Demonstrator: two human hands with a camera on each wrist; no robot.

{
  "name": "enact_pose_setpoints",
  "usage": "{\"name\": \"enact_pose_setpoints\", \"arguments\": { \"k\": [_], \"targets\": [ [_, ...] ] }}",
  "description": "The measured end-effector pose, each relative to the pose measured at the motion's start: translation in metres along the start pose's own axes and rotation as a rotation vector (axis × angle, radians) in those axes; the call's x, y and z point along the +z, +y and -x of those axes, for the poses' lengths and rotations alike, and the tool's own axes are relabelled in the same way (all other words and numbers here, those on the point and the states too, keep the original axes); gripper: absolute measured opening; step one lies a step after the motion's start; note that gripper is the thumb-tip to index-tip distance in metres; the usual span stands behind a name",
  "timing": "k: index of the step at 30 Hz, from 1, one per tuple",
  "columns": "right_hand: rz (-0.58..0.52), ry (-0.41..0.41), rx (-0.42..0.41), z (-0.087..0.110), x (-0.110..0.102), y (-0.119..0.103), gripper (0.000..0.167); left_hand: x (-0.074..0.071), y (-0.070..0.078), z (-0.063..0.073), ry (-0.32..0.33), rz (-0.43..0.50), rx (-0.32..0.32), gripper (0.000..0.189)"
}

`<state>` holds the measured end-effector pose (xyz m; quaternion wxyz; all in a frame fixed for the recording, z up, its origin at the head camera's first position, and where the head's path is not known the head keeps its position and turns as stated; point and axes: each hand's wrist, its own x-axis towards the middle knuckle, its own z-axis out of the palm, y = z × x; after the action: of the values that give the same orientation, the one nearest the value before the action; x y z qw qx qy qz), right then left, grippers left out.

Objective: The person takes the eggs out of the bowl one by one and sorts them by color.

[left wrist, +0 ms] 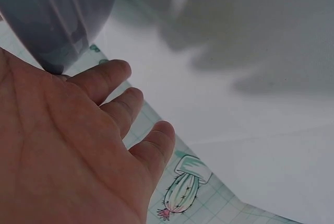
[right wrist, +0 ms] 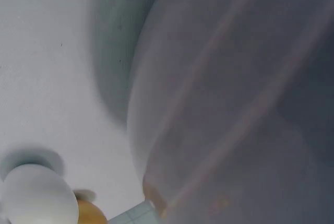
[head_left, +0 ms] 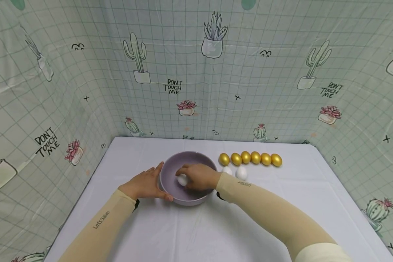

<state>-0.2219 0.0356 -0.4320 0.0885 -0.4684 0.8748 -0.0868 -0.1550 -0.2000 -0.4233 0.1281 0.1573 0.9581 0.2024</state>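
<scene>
A purple bowl (head_left: 173,163) stands on the table in the head view. Inside it my right hand (head_left: 199,176) holds a white egg (head_left: 182,179) between curled fingers, low in the bowl. My left hand (head_left: 147,183) rests against the bowl's left side, thumb at the near side and index finger toward the far rim. In the left wrist view its other fingers (left wrist: 151,145) extend loosely beside the bowl (left wrist: 68,20). The bowl's outer wall (right wrist: 209,104) fills most of the right wrist view, hiding the right hand's fingers.
Right of the bowl, several golden eggs (head_left: 255,157) stand in a row. Two white eggs lie in front of them, one white egg (head_left: 241,173) fully visible and another white egg (head_left: 227,170) partly behind the right sleeve. Printed cloth (head_left: 196,72) walls the table's back and sides.
</scene>
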Motion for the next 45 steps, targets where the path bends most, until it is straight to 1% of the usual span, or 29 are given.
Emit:
{"name": "enact_pose_setpoints", "arguments": {
  "k": [6, 9, 15, 22, 28, 37, 45],
  "targets": [
    [0.011, 0.035, -0.005, 0.008, -0.013, 0.003, 0.049, 0.0, 0.0, 0.0, 0.006, -0.007, -0.006, 0.142],
    [-0.003, 0.042, -0.002, 0.014, -0.021, 0.006, 0.049, 0.0, 0.0, 0.0, 0.004, -0.003, -0.008, 0.141],
    [-0.022, 0.067, 0.005, 0.028, -0.038, 0.01, 0.051, -0.001, 0.0, 0.0, -0.002, 0.002, -0.007, 0.141],
    [0.002, 0.116, 0.016, 0.047, -0.05, 0.016, 0.049, 0.0, 0.0, -0.001, -0.002, -0.003, -0.021, 0.141],
    [-0.008, 0.15, 0.001, 0.063, -0.055, 0.024, 0.049, 0.0, 0.0, 0.0, 0.004, -0.009, -0.021, 0.142],
    [-0.014, 0.191, 0.022, 0.093, -0.059, 0.041, 0.045, 0.0, 0.001, 0.0, 0.019, -0.02, -0.013, 0.141],
    [-0.005, 0.216, 0.077, 0.116, -0.06, 0.058, 0.046, 0.001, 0.0, 0.0, 0.017, -0.025, -0.016, 0.141]
  ]
}}
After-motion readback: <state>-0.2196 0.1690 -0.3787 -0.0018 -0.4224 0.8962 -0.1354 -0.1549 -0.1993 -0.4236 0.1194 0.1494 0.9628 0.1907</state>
